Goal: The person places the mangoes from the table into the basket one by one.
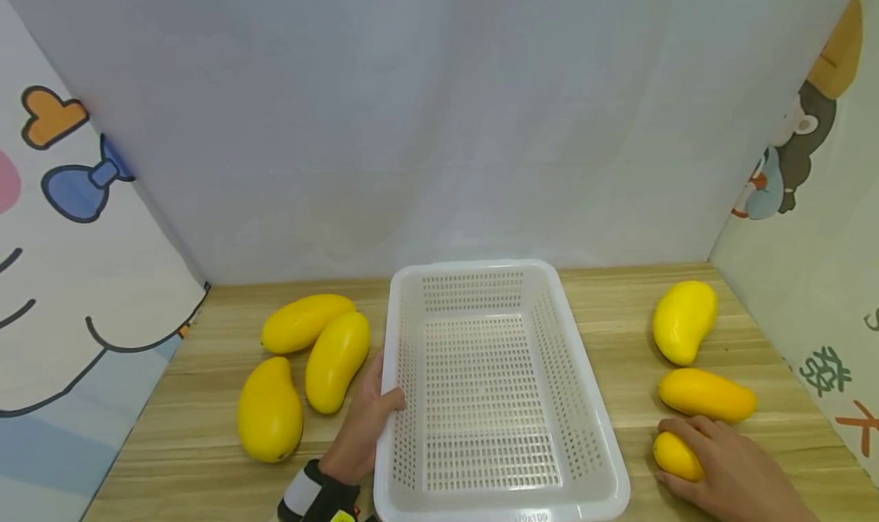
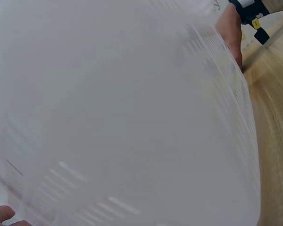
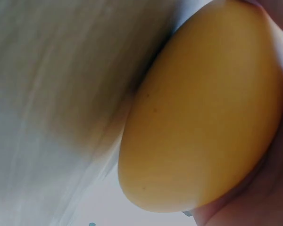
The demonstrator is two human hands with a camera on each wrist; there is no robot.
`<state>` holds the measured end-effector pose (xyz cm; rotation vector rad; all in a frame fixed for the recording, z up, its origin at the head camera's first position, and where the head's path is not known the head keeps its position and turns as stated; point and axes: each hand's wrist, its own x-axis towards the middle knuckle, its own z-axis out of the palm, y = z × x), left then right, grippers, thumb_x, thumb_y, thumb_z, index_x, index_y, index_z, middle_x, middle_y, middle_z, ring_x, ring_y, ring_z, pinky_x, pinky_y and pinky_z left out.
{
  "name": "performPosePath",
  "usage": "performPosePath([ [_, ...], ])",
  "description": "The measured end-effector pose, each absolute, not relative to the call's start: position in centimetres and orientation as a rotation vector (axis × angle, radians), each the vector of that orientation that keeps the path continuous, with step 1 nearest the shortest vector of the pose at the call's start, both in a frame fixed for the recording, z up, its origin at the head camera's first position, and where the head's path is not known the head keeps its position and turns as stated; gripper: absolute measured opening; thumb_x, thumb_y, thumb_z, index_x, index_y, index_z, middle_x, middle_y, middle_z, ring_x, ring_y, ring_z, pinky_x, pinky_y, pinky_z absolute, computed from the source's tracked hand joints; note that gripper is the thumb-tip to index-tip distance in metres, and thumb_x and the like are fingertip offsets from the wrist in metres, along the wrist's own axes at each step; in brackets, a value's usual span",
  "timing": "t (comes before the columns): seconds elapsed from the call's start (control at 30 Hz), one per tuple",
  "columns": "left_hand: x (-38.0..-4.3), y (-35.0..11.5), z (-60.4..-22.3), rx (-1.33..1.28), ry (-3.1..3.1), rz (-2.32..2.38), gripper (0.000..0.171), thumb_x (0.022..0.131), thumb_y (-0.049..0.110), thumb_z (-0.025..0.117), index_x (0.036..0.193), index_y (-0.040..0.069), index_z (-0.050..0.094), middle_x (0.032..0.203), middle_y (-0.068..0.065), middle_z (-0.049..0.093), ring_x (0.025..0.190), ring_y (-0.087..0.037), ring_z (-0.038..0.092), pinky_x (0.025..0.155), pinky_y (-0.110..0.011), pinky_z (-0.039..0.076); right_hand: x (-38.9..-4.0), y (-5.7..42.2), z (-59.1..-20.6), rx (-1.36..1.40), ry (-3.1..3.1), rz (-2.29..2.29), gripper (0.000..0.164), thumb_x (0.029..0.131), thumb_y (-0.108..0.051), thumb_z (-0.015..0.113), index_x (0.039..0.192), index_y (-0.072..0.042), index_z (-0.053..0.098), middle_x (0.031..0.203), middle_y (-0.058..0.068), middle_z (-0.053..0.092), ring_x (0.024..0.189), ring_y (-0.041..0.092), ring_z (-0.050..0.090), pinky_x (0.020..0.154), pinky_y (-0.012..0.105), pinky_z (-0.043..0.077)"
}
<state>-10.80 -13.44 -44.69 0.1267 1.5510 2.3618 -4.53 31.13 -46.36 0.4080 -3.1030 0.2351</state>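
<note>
A white perforated plastic basket (image 1: 481,385) stands in the middle of the table with nothing inside. My left hand (image 1: 371,423) grips its left rim, thumb over the edge; the basket's wall (image 2: 132,113) fills most of the left wrist view. At the lower right, my right hand (image 1: 728,468) holds a yellow mango (image 1: 676,455), fingers curled over it. That mango (image 3: 203,113) looms large in the right wrist view, close to the tabletop. Just beyond the right hand lies a second mango (image 1: 707,395), and behind that a third mango (image 1: 684,321).
Left of the basket lie three more mangoes: one at the back (image 1: 307,323), one nearest the basket (image 1: 337,362) and one in front (image 1: 271,410). A pale back wall (image 1: 446,125) and printed side panels (image 1: 824,278) enclose the wooden table (image 1: 185,446).
</note>
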Motion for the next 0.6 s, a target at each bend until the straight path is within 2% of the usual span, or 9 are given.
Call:
performPosePath([
  [0.33,-10.8,-13.4,-45.0,0.186,1.525,2.357,0.086,0.077,-0.014,0.034,0.148,0.028,0.01,0.152,-0.007,0.016,0.132,-0.038,0.022,0.101,-0.057,0.025,-4.7,31.3,-46.2,0.404,-3.176,0.215,0.061,0.066,-0.066,0.066,0.11,-0.025,0.059,0.098,-0.005,0.056,0.081,0.012,0.049,0.072,0.041,0.046],
  [0.6,-10.8,-13.5,-45.0,0.181,1.499,2.364,0.086,0.077,-0.015,0.033,0.148,0.029,0.01,0.152,-0.006,0.015,0.133,-0.037,0.02,0.101,-0.058,0.022,-4.9,30.9,-44.9,0.457,-3.056,0.252,0.06,0.064,-0.053,0.074,0.112,-0.021,0.061,0.109,0.006,0.058,0.088,0.02,0.054,0.073,0.047,0.047],
])
